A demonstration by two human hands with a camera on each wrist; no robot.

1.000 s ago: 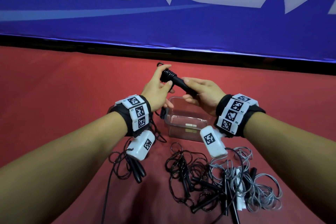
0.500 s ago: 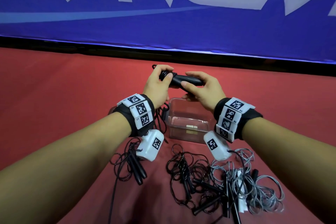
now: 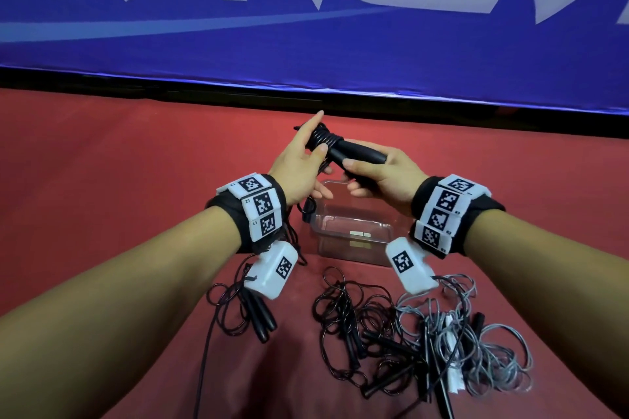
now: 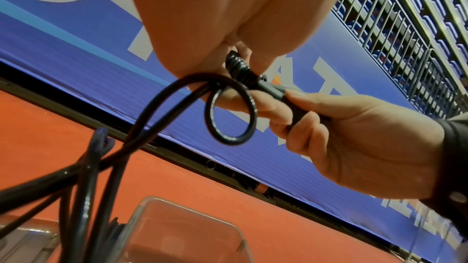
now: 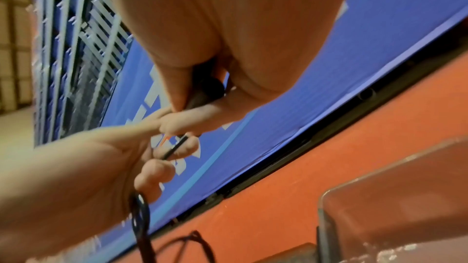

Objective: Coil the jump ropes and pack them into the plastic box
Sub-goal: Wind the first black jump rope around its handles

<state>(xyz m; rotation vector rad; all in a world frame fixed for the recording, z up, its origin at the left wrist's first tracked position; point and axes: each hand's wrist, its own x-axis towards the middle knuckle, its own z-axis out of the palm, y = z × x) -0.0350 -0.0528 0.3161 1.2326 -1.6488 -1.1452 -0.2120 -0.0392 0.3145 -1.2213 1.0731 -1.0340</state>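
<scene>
My right hand (image 3: pixel 371 173) grips a pair of black jump-rope handles (image 3: pixel 357 154) held above the clear plastic box (image 3: pixel 354 238). Black rope (image 3: pixel 323 138) is wound in tight turns round the handles' far end. My left hand (image 3: pixel 306 160) holds that wound end, thumb pressed on the coils and forefinger stretched out. In the left wrist view a loose loop of the rope (image 4: pixel 231 111) hangs below the handles (image 4: pixel 273 89), and more strands trail down to the left. The box looks empty apart from a small label.
On the red cloth near me lie a small black rope bundle with handles (image 3: pixel 252 313), a tangled black rope (image 3: pixel 360 333) and a tangled grey rope (image 3: pixel 476 343). A blue banner (image 3: pixel 306 27) stands behind the table's far edge.
The handles have tilted so the wound end points up to the left. My left hand has shifted round that end, its forefinger now straight, and more turns of rope show there.
</scene>
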